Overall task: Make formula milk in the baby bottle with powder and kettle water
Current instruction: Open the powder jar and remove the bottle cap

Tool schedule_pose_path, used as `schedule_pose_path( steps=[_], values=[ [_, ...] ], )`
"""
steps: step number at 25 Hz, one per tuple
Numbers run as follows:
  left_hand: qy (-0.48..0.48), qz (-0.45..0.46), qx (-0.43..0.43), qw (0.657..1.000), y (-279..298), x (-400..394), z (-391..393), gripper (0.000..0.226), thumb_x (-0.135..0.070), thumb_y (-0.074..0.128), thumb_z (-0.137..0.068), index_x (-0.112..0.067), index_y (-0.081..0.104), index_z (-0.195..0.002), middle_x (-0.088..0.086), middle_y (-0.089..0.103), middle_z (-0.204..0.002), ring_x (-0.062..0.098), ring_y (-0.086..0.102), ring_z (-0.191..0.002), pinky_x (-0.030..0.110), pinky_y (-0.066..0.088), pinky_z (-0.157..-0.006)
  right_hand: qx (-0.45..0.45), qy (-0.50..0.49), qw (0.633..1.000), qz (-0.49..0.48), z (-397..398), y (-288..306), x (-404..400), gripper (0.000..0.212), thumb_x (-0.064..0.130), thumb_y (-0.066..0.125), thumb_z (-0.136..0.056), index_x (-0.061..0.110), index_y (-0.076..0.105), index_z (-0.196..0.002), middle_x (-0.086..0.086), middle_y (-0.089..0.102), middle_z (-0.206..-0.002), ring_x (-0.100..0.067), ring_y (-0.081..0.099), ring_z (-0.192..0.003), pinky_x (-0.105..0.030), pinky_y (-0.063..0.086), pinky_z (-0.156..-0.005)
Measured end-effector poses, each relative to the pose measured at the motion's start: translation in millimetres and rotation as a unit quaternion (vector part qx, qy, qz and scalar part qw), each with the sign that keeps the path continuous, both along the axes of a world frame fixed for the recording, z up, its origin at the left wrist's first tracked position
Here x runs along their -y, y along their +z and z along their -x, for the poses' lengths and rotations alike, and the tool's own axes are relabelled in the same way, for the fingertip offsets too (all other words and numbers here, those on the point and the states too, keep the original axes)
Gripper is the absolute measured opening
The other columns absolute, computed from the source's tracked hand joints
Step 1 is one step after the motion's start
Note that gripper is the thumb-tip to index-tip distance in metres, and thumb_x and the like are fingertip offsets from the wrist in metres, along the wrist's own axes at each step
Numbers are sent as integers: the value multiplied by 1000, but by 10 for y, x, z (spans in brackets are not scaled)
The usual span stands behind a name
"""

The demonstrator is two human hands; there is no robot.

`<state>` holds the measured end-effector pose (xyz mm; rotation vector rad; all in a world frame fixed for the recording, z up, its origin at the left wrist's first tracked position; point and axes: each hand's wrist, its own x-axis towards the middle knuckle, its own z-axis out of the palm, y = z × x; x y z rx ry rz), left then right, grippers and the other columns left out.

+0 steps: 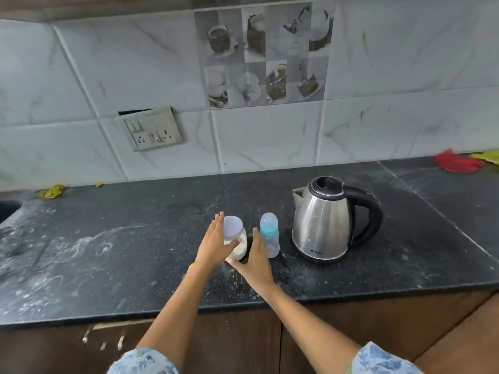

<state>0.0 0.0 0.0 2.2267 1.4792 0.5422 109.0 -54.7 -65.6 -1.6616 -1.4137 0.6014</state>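
A clear jar of white powder (pixel 237 241) with a pale lilac lid stands on the dark stone counter (pixel 135 252). My left hand (pixel 214 242) lies against its left side with fingers straight and thumb across its front. My right hand (pixel 256 259) is open just right of the jar, thumb reaching under its base. A baby bottle (pixel 270 234) with a blue collar and clear cap stands upright right of the jar, close to my right fingertips. A steel kettle (pixel 324 220) with a black handle and lid stands further right.
A switch and socket plate (pixel 149 129) is on the tiled wall. A yellow cloth (pixel 52 191) lies at the back left beside a sink edge (pixel 8 209). A red cloth (pixel 456 163) lies at the back right. Powder smears mark the counter's left part.
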Motion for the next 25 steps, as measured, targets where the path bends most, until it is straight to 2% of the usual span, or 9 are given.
schedule_pose_path(
  steps=[2,4,6,10,13,15,19,22,25],
  values=[
    [-19,47,-9,999,40,-181,-45,89,-38,66,-84,-15,11,-151,7,9,-160,24,11,-147,39,20,-117,-59,1,997,46,-8,-24,-164,109,33,79,-73,15,7,-154,2,14,-161,-15,17,-148,-30,26,-116],
    [-37,58,-49,996,82,-342,-46,87,-38,68,-83,-20,17,-150,5,17,-158,27,16,-145,40,24,-114,-96,16,993,66,-22,-50,-316,108,31,85,-64,22,20,-150,6,35,-151,-12,34,-140,-27,34,-111],
    [-61,37,-106,992,93,-433,-65,79,-39,66,-84,-23,23,-149,7,29,-153,31,24,-139,40,30,-109,-108,18,992,60,-54,-116,-456,99,30,87,-58,30,33,-140,13,52,-133,-6,49,-125,-28,44,-104],
    [-82,-66,-217,970,27,-413,-56,68,-46,51,-92,-17,25,-149,19,39,-138,36,36,-122,40,44,-93,-109,30,993,31,-132,-196,-528,89,27,87,-57,30,42,-134,17,58,-125,1,55,-115,-24,48,-97],
    [-89,-189,-274,939,-88,-393,-68,60,-50,42,-89,-10,52,-132,24,61,-105,35,58,-87,36,54,-66,-119,22,992,24,-108,-220,-517,87,26,87,-60,33,42,-134,20,62,-119,3,58,-111,-22,51,-92],
    [-72,-238,-292,924,-148,-403,-78,64,-53,32,-85,-9,63,-119,21,65,-88,29,59,-70,31,52,-53,-115,11,993,14,-81,-229,-504,84,28,85,-62,33,42,-134,18,63,-117,2,60,-108,-22,52,-89],
    [-63,-275,-290,915,-182,-418,-128,63,-52,28,-85,-10,65,-112,19,63,-77,26,56,-63,31,50,-48,-112,-5,994,-4,-42,-258,-473,82,31,81,-63,28,41,-134,16,61,-119,1,59,-109,-22,51,-90],
    [-81,-287,-274,914,-199,-489,-72,63,-55,20,-93,-11,60,-113,13,60,-78,23,53,-63,29,49,-48,-107,3,994,-6,-39,-211,-486,81,35,81,-58,29,39,-126,11,57,-121,-3,55,-112,-27,49,-93],
    [-130,-286,-268,911,-232,-544,53,66,-56,10,-97,-12,51,-123,9,58,-89,21,53,-69,29,52,-57,-87,46,995,5,-41,-199,-553,98,40,85,-53,28,32,-134,10,49,-132,-4,47,-122,-23,41,-103]
  ],
)
